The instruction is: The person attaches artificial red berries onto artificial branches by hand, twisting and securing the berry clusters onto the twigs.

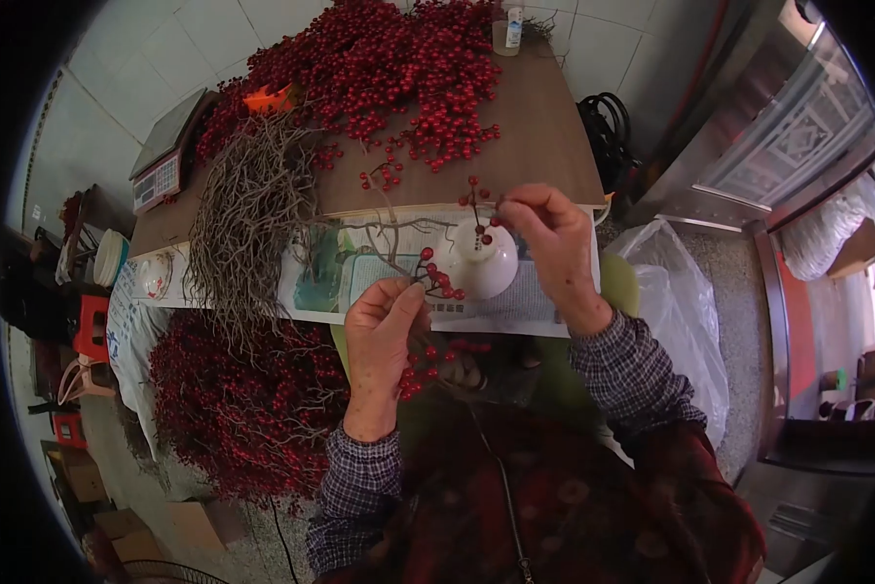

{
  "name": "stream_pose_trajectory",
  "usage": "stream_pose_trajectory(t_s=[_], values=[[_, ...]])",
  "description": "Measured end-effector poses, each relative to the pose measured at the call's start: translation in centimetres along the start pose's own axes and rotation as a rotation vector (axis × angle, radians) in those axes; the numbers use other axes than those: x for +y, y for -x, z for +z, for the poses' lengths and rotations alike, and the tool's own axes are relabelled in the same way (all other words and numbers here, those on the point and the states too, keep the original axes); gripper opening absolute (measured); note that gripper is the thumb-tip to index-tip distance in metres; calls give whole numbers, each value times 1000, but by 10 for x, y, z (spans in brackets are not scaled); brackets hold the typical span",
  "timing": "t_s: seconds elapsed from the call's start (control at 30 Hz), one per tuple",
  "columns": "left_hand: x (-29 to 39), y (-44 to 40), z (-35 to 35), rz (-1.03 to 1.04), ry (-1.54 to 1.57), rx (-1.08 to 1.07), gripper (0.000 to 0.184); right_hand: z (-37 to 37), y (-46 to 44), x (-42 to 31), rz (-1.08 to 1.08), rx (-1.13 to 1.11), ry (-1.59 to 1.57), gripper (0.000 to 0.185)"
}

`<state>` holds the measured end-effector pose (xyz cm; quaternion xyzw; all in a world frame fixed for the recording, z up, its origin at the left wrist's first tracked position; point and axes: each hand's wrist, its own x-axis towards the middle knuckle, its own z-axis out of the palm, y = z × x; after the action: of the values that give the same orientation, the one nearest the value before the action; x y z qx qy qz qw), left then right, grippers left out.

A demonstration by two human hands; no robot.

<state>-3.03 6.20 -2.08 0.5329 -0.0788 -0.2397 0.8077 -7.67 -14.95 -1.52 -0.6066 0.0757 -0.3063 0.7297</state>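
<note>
My left hand [384, 331] is pinched round a thin brown branch [390, 255] that carries red berries [440, 279] beside the fingers. To the right, my right hand [554, 243] pinches a small sprig of red berries [474, 200] between thumb and forefinger. The sprig hangs over a white rounded dish [486, 268], which rests on printed paper [532, 310] at the table's near edge. The two hands are apart, one on each side of the dish.
Red berry branches [389, 68] are heaped at the table's back. Bare twigs [252, 214] hang over its left edge near a scale [160, 175]. More berry branches [242, 409] lie below left. A bottle [513, 29] stands at the back; clear plastic [676, 321] hangs at right.
</note>
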Motion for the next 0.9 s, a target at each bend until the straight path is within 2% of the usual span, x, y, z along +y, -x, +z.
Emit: stream_pose_trajectory(t_s=[0.07,0.1,0.17,0.2,0.27,0.33,0.37,0.43,0.47,0.53,0.57,0.63,0.67,0.73,0.77,0.83,0.87,0.9], values=[[2,1,2,-4,15,5,4,-14,-30,6,-114,25,264,16],[3,2,4,-3,46,-18,4,-22,-43,11,-114,29,266,16],[4,4,5,-4,78,-34,3,-35,-61,20,-296,-27,708,33],[4,5,6,-18,133,-49,2,-34,-58,16,-293,-32,707,33],[3,6,6,-35,189,-52,2,-26,-40,-3,-423,-149,751,59],[3,7,8,-98,268,-103,2,-9,-1,-21,-94,-454,230,81],[4,9,13,-107,263,-104,2,-1,15,-29,-89,-445,227,81],[3,12,26,-138,312,-75,3,11,37,-40,-1,-647,356,92],[1,12,26,-146,308,-81,3,14,43,-38,2,-637,356,92],[-7,11,22,-157,204,-163,4,16,50,-30,159,-502,116,75],[-7,12,23,-158,202,-161,4,14,52,-22,160,-502,113,75],[-10,12,24,-152,188,-160,4,9,56,-9,171,-415,-69,50],[-10,13,23,-154,185,-160,4,7,58,-7,172,-412,-72,50],[-10,12,20,-153,74,-171,4,5,60,-7,89,-380,-10,32],[-11,12,20,-155,71,-176,4,2,61,-5,87,-374,-11,32],[-11,9,20,-74,-60,-137,5,-7,61,0,-18,-232,53,25],[-10,6,18,-76,-64,-143,5,-12,62,0,-20,-225,52,25],[-10,2,16,-56,-122,-167,6,-19,62,-1,77,-140,33,23]])
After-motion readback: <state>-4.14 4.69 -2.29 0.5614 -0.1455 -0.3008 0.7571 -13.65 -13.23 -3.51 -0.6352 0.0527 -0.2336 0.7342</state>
